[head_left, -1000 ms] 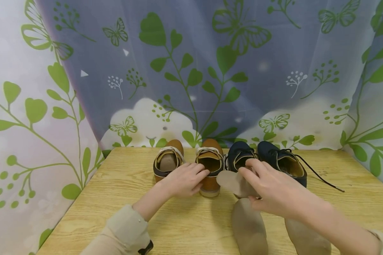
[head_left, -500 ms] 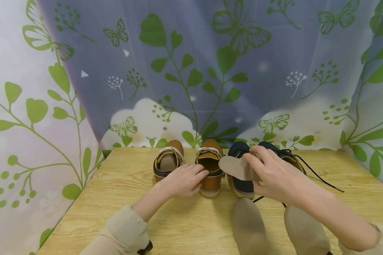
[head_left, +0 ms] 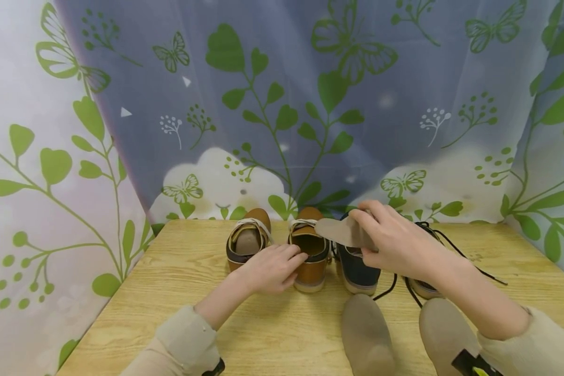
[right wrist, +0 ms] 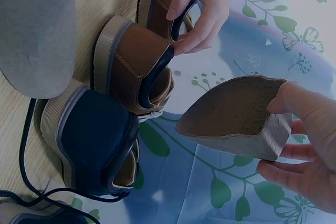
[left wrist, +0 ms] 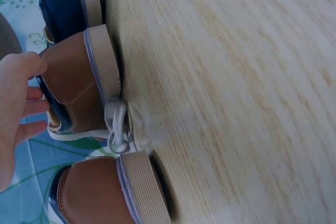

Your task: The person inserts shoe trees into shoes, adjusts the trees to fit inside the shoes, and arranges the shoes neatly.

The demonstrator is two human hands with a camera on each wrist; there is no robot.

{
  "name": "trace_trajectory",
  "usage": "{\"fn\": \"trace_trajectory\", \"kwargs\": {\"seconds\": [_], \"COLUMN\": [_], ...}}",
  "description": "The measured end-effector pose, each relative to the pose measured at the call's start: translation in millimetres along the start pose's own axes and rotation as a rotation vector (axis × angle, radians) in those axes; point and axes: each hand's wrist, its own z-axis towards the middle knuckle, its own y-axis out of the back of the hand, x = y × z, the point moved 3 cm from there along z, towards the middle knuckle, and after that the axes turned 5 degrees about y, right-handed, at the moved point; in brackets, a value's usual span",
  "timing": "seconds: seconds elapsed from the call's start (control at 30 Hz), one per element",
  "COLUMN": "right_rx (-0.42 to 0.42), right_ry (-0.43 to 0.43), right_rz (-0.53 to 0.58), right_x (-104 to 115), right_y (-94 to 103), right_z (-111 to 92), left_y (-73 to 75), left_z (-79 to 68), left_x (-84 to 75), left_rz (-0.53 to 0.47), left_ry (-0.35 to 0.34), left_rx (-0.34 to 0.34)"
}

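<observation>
My right hand (head_left: 397, 243) pinches a taupe moulded shoe insert (head_left: 343, 231) by its blunt end, above the left navy shoe (head_left: 361, 271). The insert's rounded tip reaches over the front of the right tan shoe (head_left: 308, 274). In the right wrist view the insert (right wrist: 226, 111) shows its hollow side, with thumb and fingers at its wall. My left hand (head_left: 268, 266) holds the right tan shoe by its heel collar. The left tan shoe (head_left: 249, 230) contains an insert (head_left: 247, 242); the inside of the right tan shoe is visible and dark.
Two more taupe inserts (head_left: 367, 331) lie at the front of the wooden table (head_left: 178, 271). The right navy shoe (head_left: 422, 288) is mostly behind my right arm. Loose black laces (head_left: 474, 265) trail over the table. A patterned cloth (head_left: 272, 104) hangs directly behind the shoes.
My right hand rises with the insert from the left navy shoe, and the insert's tip moves left to the right tan shoe. My left hand stays at the tan shoe's collar.
</observation>
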Motion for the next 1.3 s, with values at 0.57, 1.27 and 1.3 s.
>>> {"fn": "trace_trajectory", "kwargs": {"seconds": [0.57, 1.27, 1.3], "right_rx": [0.143, 0.243, 0.243], "right_ry": [-0.110, -0.131, -0.126], "right_rz": [0.087, 0.185, 0.184], "right_x": [-10.1, -2.7, -1.9], "right_y": [-8.0, -21.1, -21.4], "right_z": [14.4, 30.3, 32.2], "left_y": [-0.1, -3.9, -3.5], "left_z": [0.8, 0.8, 0.6], "left_x": [-1.8, -4.7, -4.8], "left_rz": [0.001, -0.016, -0.011], "left_ry": [0.000, 0.002, 0.002], "left_rx": [-0.020, -0.093, -0.094]}}
